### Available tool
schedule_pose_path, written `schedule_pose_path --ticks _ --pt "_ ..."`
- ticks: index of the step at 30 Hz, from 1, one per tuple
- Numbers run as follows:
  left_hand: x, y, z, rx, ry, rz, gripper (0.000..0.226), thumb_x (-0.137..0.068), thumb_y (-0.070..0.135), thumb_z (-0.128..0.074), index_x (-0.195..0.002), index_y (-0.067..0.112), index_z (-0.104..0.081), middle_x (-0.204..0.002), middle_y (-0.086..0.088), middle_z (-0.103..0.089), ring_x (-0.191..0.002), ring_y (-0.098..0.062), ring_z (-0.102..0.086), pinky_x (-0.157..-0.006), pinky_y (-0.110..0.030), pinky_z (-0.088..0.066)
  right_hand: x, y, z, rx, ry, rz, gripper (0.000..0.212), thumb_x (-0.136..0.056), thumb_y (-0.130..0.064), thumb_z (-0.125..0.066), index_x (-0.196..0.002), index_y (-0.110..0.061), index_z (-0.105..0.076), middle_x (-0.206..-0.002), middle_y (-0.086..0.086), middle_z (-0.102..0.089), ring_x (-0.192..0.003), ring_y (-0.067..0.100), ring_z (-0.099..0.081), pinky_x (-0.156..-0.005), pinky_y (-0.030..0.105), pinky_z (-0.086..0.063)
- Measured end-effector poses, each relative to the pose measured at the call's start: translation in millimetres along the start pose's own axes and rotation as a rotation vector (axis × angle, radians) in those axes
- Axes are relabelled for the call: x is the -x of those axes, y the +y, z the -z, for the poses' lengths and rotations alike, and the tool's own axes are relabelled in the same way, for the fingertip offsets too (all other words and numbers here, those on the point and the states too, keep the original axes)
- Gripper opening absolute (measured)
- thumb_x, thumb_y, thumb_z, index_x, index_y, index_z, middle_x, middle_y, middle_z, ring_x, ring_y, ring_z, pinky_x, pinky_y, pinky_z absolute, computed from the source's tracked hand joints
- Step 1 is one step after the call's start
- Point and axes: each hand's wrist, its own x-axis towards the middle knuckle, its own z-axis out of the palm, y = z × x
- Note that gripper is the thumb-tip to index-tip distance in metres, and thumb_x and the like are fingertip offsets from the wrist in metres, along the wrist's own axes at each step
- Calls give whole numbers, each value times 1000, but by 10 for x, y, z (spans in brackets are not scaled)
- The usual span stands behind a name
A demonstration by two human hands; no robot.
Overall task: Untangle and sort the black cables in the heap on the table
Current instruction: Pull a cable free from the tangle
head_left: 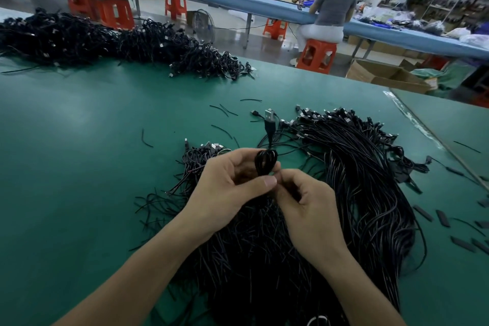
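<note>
A big heap of black cables (352, 167) with USB plugs lies on the green table (92, 140), right of centre and reaching the near edge. Above its left part my left hand (230, 188) grips a small coiled black cable (265, 163); the coil's silver USB plug (269, 115) sticks straight up. My right hand (304, 201) pinches the same coil at its lower right side, fingers curled. A smaller bunch of cables (195, 159) lies just left of my hands.
A long pile of bundled black cables (111, 42) runs along the table's far left. Short black cable offcuts (436, 216) are scattered at the right and middle. A table seam (423, 127) runs diagonally on the right. A seated person (330, 8) works at a bench beyond.
</note>
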Motion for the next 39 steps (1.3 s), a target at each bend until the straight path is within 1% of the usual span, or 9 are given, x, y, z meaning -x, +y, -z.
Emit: schedule_pose_path --ticks 7,11,14,16,20,27,34,37,39 --pt "-45 -83 170 -320 -156 -57 35 -83 11 -77 -111 32 -73 -97 8 -76 -89 -10 -72 -80 -22 -55 -60 225 121 -465 -292 -489 14 -87 -30 -70 -79 -20 -75 -65 -4 -63 -56 7 -55 -47 14 -38" --pt "-214 -132 303 -550 106 12 45 -78 13 -84 -115 31 -68 -88 11 -75 -81 -4 -72 -80 -27 -60 -180 552 314 162 -112 -486 14 -96 -27 -63 -96 -20 -75 -78 -8 -70 -67 5 -63 -61 14 -44" --pt "-375 -153 467 -643 351 38 51 -72 22 -88 -115 33 -62 -85 12 -70 -75 5 -68 -64 -7 -51 -197 782 450 673 -90 -517 33 -99 -30 -58 -127 -13 -56 -112 5 -58 -86 15 -53 -74 26 -43" --pt "-449 -199 558 -804 404 35 47 -75 23 -86 -114 32 -61 -93 14 -64 -73 2 -65 -62 -6 -47 -173 872 451 794 -132 -615 33 -99 -29 -56 -125 -9 -51 -109 9 -51 -84 20 -53 -70 32 -43" --pt "-467 -341 627 -1049 353 102 27 -84 27 -78 -109 26 -66 -107 3 -55 -85 -13 -65 -86 -33 -53 -114 975 391 882 -130 -689 11 -99 -16 -50 -100 -5 -50 -89 5 -50 -72 23 -54 -62 35 -48" --pt "-433 -374 524 -1326 318 78 28 -95 50 -58 -95 27 -74 -97 9 -53 -88 -12 -50 -58 -28 -37 -187 1033 389 1040 -139 -713 15 -97 -13 -52 -107 -3 -48 -109 16 -57 -86 31 -59 -64 35 -44" --pt "-416 -404 555 -1470 163 152 44 -95 54 -51 -126 26 -63 -112 8 -44 -112 -17 -41 -62 -31 -41 -286 1143 506 849 -32 -768 24 -100 -23 -50 -80 -10 -50 -86 12 -59 -60 25 -49 -52 28 -36" --pt "-367 -409 526 -1440 223 73 41 -94 51 -54 -127 28 -63 -111 4 -45 -109 -19 -43 -64 -30 -45 -327 1124 608 544 73 -795 37 -101 -18 -52 -67 -5 -51 -75 16 -65 -55 26 -53 -52 33 -48" --pt "-341 -370 490 -1441 294 -61 32 -93 44 -60 -117 26 -69 -106 3 -48 -102 -20 -47 -68 -32 -47 -369 1072 659 304 174 -823 27 -103 -11 -47 -81 -2 -59 -71 14 -59 -55 24 -50 -60 41 -53"
